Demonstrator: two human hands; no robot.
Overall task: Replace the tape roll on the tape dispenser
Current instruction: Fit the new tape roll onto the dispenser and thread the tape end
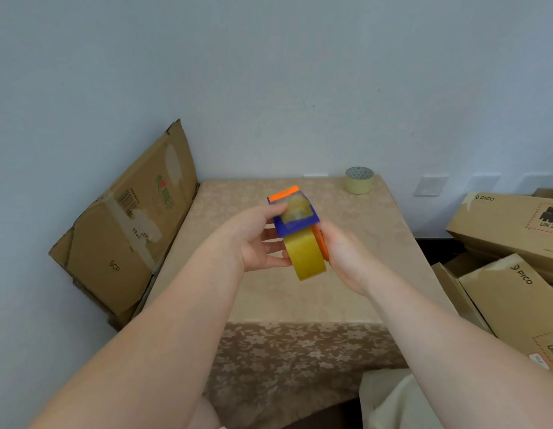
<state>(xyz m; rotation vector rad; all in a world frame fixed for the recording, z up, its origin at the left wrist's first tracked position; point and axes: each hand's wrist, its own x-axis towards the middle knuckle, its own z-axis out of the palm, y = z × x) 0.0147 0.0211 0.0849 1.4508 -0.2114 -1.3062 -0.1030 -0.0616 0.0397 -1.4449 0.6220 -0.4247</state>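
I hold a blue and orange tape dispenser [295, 216] above the middle of the table [362, 267]. A yellow tape roll [304, 257] sits in it, its lower half sticking out below the blue part. My left hand [259, 239] grips the dispenser from the left, thumb on the blue top where loose tape is crumpled. My right hand [345, 257] holds the orange side on the right. A second, thinner tape roll [358, 180] with a grey patterned core stands at the table's far right corner.
The table wears a beige flowered cloth. A flattened cardboard box [126, 224] leans against the wall on the left. Stacked brown PICO cartons [513, 252] crowd the right side. A pale cloth [393, 400] lies at the lower right.
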